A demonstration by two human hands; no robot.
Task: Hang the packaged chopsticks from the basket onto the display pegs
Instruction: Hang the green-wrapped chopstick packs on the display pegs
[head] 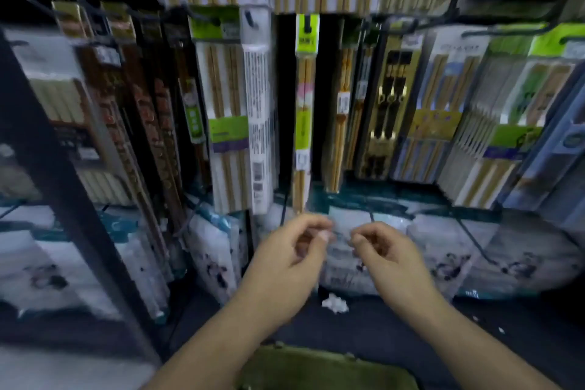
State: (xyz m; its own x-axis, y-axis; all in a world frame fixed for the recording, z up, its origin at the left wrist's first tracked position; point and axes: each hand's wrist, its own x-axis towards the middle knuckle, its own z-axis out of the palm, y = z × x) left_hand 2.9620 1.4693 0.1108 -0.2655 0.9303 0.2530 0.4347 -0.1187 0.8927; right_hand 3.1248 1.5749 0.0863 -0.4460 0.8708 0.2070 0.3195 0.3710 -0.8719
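Left hand: our left hand (285, 258) sits low in the middle, fingers curled in and thumb tip close to the forefinger. Blur hides whether it pinches anything, so we cannot tell.
Right hand: our right hand (391, 255) is at 3 o'clock of the left, near but apart, and just as narrowly curled. We cannot tell what it holds, if anything.
Pack, place: the narrow chopstick pack (304, 111) hangs on its peg (307, 25) at 12 o'clock from the left hand, with its lower end just above those fingers.
Pack, axis: it runs 12 to 6, header up, nearly plumb.
Pack, look: we see a lime-green header card, pale wooden sticks in a clear sleeve, a pink-white band and a green label.
Neighbours: wider packs (226, 123) hang at 9 o'clock, and a gold-and-black pack (391, 111) at 3 o'clock.
Basket: the green basket (319, 367) is at 6 o'clock, between our forearms.
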